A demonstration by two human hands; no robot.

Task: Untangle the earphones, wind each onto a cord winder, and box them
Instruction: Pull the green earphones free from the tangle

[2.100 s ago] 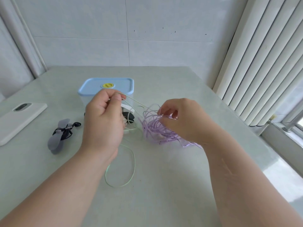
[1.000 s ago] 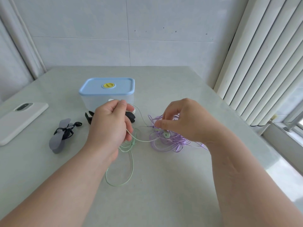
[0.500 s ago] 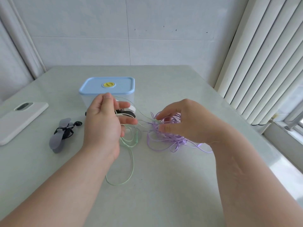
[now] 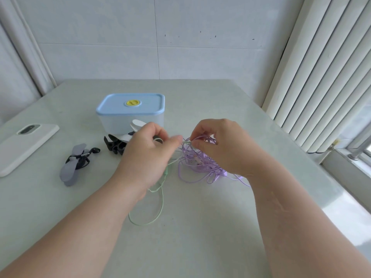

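Two bare forearms reach in from the near edge over the pale table (image 4: 200, 247). Nearest lies a loose loop of the green cord (image 4: 161, 203), flat on the table under the left wrist; from there it climbs beneath the palm towards the fingertips.

The left hand (image 4: 148, 155) is knuckles up with fingers curled, thumb and forefinger pinched narrowly on the green cord's upper end. The fingertip is blurred, so the exact hold is unclear. Just beside it, almost fingertip to fingertip, the right hand (image 4: 218, 149) has its fingers curled too and pinches a strand at the top of the purple cord (image 4: 198, 165). That cord sits in a tangled heap on the table below and in front of the right hand, with a few loops spilling out towards the right wrist. The green cord runs into this tangle's left side.

Left of the hands lies a grey winder (image 4: 70, 173) with a black earphone (image 4: 94, 150) wound on it. Behind the left hand are a black winder (image 4: 115, 145) and a white winder (image 4: 137, 125), both partly hidden. Far left rests a white phone (image 4: 24, 145), face down.

Beyond the winders stands the box (image 4: 130, 117), its blue lid on. A tiled wall (image 4: 180, 47) backs the table, and blinds (image 4: 321, 77) hang to the right.
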